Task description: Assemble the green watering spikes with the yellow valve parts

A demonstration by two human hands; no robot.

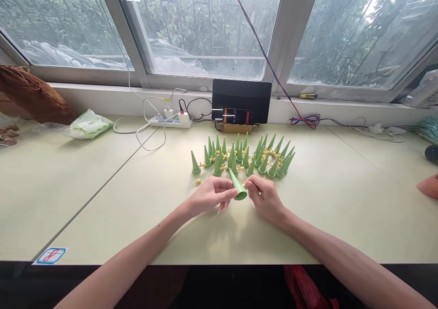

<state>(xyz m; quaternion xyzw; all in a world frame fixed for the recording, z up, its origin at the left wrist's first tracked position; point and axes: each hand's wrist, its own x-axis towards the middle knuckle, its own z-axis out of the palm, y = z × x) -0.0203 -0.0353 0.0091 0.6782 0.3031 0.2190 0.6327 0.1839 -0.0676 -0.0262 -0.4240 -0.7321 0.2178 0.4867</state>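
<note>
My left hand [216,192] is closed around a green plastic watering spike [238,186], tilted with its open wide end toward me and its tip pointing away. Pinched in my right hand [264,196] is a small yellow valve [243,185], mostly covered by the fingers, against the spike's right side. Beyond both hands, several green spikes [273,168] stand upright on their wide ends, many with yellow valves on their sides. One loose yellow valve [196,181] lies just past my left hand.
A black tablet [241,94] with a phone [238,116] before it stands at the back. White cables run from a power strip [174,122]. A green and white packet [89,124] lies left. Red and blue wires [310,120] lie right. At the right edge a person's hand [427,186] shows.
</note>
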